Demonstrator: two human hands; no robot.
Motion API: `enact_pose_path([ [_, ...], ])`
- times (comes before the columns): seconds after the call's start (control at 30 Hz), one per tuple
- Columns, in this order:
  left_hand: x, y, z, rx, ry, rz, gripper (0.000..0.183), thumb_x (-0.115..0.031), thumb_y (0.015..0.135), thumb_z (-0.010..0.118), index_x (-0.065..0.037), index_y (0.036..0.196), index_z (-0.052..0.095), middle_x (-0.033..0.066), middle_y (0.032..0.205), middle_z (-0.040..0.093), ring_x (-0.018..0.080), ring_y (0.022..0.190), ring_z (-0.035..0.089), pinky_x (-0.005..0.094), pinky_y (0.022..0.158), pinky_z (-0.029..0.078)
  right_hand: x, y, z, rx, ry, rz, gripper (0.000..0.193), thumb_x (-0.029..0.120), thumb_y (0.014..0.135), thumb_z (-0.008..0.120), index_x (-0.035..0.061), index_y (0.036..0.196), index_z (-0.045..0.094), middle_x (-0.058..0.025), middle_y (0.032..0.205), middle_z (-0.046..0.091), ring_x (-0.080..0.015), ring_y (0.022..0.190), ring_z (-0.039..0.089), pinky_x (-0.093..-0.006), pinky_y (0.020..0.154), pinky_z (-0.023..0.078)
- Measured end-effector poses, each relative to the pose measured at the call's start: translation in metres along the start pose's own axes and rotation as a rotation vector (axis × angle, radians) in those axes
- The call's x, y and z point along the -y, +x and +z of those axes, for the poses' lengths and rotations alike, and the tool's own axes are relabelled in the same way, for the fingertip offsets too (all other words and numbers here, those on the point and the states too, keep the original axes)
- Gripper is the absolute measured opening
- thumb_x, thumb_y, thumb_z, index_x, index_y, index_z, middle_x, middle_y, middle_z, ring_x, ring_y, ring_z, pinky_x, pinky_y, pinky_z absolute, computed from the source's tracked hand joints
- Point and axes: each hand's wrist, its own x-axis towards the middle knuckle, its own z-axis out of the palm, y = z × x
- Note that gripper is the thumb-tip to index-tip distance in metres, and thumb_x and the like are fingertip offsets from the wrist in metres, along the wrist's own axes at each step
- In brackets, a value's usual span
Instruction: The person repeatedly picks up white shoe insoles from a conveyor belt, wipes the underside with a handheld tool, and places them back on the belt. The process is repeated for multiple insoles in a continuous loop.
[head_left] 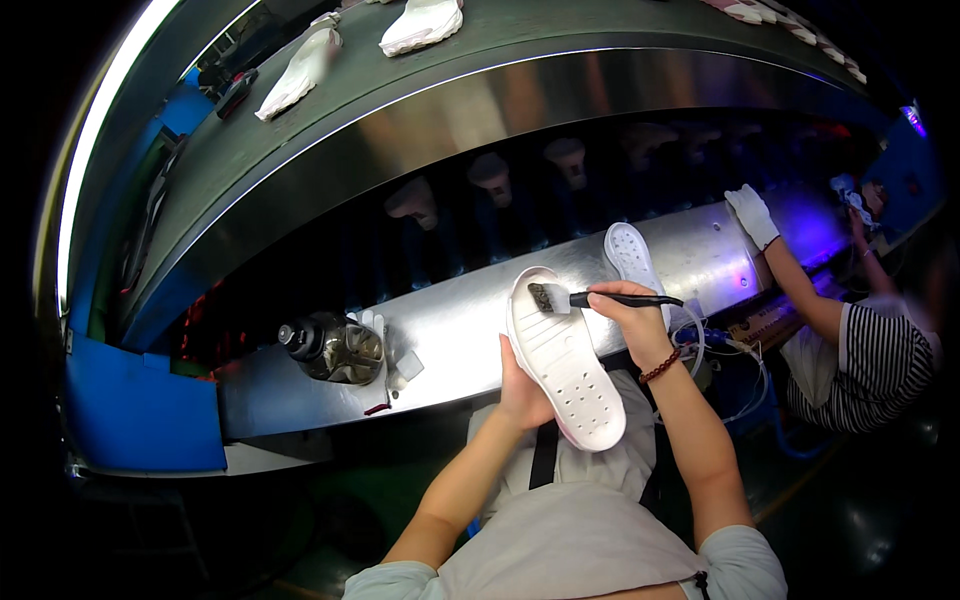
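A white shoe sole (570, 375) with small holes in one end and ribs across the middle is held up over my lap. My left hand (524, 388) grips it by its left edge, fingers hidden beneath. In my right hand (632, 312) is a black-handled brush (550, 298), its dark bristle tip against the sole's far end. The brush lies nearly level, its handle running out to the right with a thin dark cord or tube behind it. Another white sole (630, 252) rests on the metal ledge (460, 322) just beyond my right hand.
A dark clear jug (340, 350) with a black cap stands on the ledge's left, near small white pieces (405, 368). Shoe parts (422, 27) sit on the raised green belt (520, 25). To the right, a co-worker's gloved hand (752, 214) reaches over the ledge; tubes (740, 352) hang nearby.
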Motion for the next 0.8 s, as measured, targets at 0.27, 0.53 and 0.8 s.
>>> enact_pose_path([
  [0.27,0.0,0.012,0.005,-0.203,0.179,0.121,0.08,-0.069,0.073,0.01,-0.013,0.127,0.024,0.0063,0.128,0.029,0.0231,0.116,0.031,0.0375,0.096,0.026,0.004,-0.016,0.033,0.135,-0.705,-0.614,0.018,0.007,0.063,0.062,0.0015,0.08,0.061,-0.0113,0.077,0.06,-0.0218,0.076,0.056,-0.0285,0.068,0.043],
  [0.53,-0.038,0.0,0.003,-0.222,0.205,0.24,0.078,-0.066,0.076,0.007,-0.009,0.125,0.029,0.0127,0.123,0.037,0.0284,0.111,0.038,0.0413,0.092,0.032,0.019,-0.057,-0.003,0.541,-0.708,-0.276,0.016,0.01,0.06,0.065,0.0034,0.074,0.062,-0.0092,0.072,0.059,-0.0182,0.068,0.057,-0.0263,0.063,0.044],
  [0.8,-0.018,0.002,0.038,0.235,-0.033,-0.047,0.082,-0.068,0.073,0.003,-0.01,0.127,0.025,0.0155,0.122,0.037,0.03,0.108,0.041,0.0429,0.09,0.035,0.055,-0.023,0.015,0.29,-0.401,-0.172,0.014,0.001,0.068,0.061,0.0001,0.082,0.06,-0.0054,0.075,0.06,-0.0079,0.069,0.055,-0.0191,0.061,0.044],
])
